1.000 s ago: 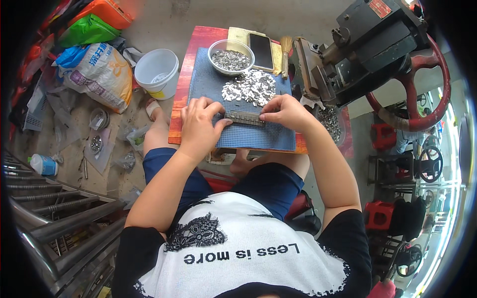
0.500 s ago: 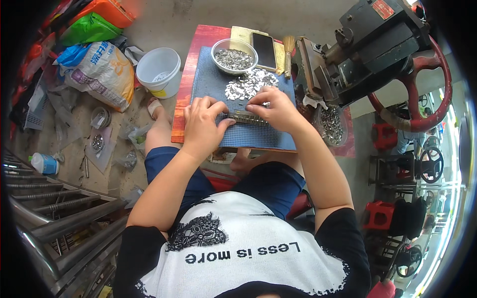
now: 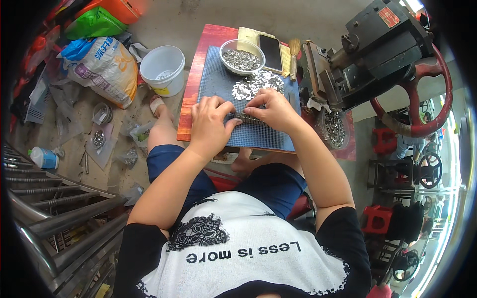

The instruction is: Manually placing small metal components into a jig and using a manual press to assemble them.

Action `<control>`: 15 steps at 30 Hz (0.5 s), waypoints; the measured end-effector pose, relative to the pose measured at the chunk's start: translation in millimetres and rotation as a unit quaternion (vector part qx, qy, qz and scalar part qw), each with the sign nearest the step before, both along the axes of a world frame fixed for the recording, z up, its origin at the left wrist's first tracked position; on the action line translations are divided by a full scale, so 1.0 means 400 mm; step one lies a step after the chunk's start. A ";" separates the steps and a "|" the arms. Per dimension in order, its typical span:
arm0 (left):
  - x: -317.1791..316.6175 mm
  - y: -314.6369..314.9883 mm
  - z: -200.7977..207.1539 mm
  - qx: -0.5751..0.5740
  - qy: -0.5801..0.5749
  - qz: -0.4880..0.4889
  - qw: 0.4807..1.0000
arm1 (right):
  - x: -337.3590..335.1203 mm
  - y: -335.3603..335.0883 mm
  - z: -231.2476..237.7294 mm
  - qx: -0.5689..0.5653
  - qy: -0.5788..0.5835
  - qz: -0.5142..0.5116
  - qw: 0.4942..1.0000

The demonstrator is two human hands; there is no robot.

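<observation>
A narrow, ridged metal strip (image 3: 254, 120) lies crosswise on the blue textured mat, largely covered by my hands. My left hand (image 3: 211, 123) grips its left end, thumb along the near side and fingers bent over the far side. Over the strip's middle, my right hand (image 3: 272, 110) has thumb and fingertips pinched together; whatever small thing they hold is hidden. Just beyond my hands, small flat silvery pieces (image 3: 256, 84) are spread in a loose heap. Behind this heap stands a clear plastic bowl (image 3: 222, 53) full of similar small metal pieces.
The mat (image 3: 208, 79) covers a red wooden table (image 3: 191, 102). A phone (image 3: 270, 52) and a brush (image 3: 294, 54) lie at its far right. A dark machine with a red handwheel (image 3: 411, 89) stands right, above a tub of metal parts (image 3: 333, 130). A white bucket (image 3: 161, 69) stands left.
My right fingertips have shifted slightly left and nearer along the strip, closer to my left thumb. My left hand keeps its hold. The whole view has shifted a little.
</observation>
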State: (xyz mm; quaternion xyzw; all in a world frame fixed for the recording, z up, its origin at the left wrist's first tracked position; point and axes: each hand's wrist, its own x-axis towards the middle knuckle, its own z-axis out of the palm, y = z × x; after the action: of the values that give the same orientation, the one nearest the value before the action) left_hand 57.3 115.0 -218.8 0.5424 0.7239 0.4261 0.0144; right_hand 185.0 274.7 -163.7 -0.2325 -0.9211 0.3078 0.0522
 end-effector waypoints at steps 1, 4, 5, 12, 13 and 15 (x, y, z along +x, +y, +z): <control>0.000 0.000 0.001 -0.001 0.001 0.000 1.000 | 0.001 0.000 -0.003 0.015 -0.002 0.009 1.000; 0.001 0.003 0.001 -0.001 0.004 -0.001 1.000 | 0.009 0.006 -0.011 0.036 -0.006 0.026 0.999; 0.000 0.003 0.000 -0.002 0.004 0.000 1.000 | 0.010 0.007 -0.010 0.042 -0.008 0.035 0.998; 0.000 0.005 -0.002 0.001 0.003 0.001 1.000 | 0.021 0.008 0.007 0.000 -0.025 0.014 1.000; 0.000 0.006 -0.002 0.001 0.002 0.000 1.000 | 0.021 0.010 0.006 0.003 -0.025 0.014 1.000; 0.000 0.004 -0.003 0.000 0.003 0.002 1.000 | 0.021 0.008 0.007 0.006 -0.024 0.017 1.000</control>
State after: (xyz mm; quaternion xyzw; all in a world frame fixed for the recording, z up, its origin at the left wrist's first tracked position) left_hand 57.3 116.5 -219.9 0.5426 0.7248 0.4244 0.0112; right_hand 193.3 278.1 -161.0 -0.2238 -0.9277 0.2975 0.0258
